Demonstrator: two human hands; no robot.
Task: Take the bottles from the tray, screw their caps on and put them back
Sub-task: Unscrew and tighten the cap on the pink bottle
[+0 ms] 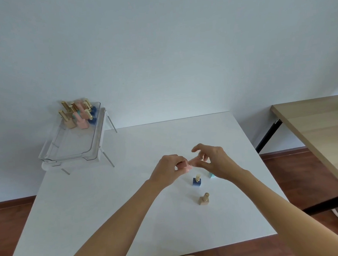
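While the left hand grips the pink bottle above the table, its long axis points right, toward the right hand.

Small, square, pale pink; the right fingers pinch at its neck end, the cap hidden.

Left hand pinched closed; right hand fingers seemingly spread, touching it.

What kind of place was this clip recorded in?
Probably a plain room at home or in an office, set up for tabletop work: a white table against a bare wall, wood-look flooring, and a second wooden table beside it.
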